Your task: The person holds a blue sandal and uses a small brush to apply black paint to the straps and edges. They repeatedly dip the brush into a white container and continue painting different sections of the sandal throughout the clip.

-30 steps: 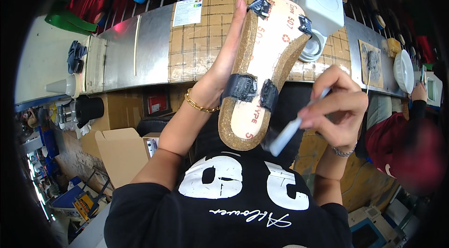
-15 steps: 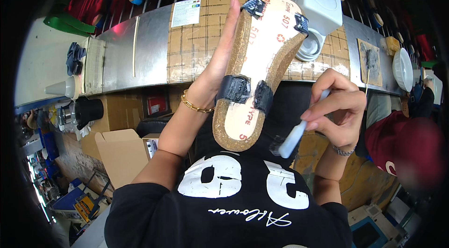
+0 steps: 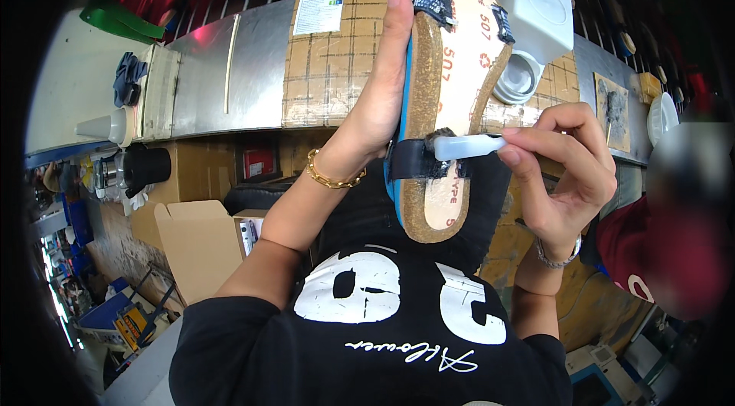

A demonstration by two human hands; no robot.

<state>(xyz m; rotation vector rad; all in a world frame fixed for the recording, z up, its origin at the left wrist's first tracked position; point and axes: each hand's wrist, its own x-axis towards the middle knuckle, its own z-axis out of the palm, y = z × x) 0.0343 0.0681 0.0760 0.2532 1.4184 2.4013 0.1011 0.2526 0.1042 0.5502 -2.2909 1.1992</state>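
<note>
- Compared with half a second ago, the pale-blue plastic brush (image 3: 468, 147) has moved from beside the sole's lower end to over the black lower strap (image 3: 412, 160), mid-frame.
- The brown cork sandal sole with beige underside (image 3: 452, 100), upper centre of the frame, has turned slightly, now showing a blue edge (image 3: 405, 73) along its left.
- Left hand (image 3: 380, 96): grip grasping the sole's left side, thumb extended upward, fingers hidden.
- Right hand (image 3: 570, 165): grip pinched closed on the brush handle.
</note>
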